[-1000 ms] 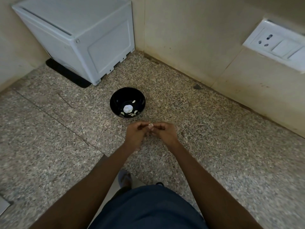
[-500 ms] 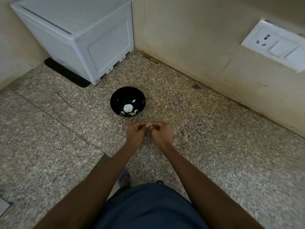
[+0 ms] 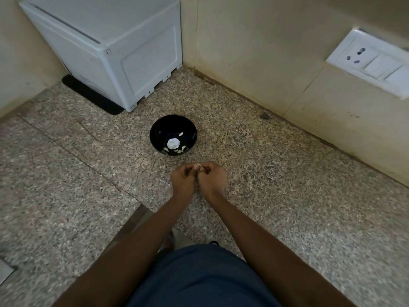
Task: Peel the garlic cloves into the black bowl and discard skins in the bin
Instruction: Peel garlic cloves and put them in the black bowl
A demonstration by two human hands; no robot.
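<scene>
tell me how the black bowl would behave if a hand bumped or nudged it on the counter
The black bowl looks small and holds only a few pale garlic pieces, so it is probably light and would slide on the speckled stone counter. Its rounded sides suggest a narrow base, so a push at the rim might rock it.

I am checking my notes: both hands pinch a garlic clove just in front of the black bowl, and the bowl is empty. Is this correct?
Not quite. The head view shows the black bowl is not empty: several pale pieces lie inside. Both the left hand and the right hand do pinch the garlic clove.
</scene>
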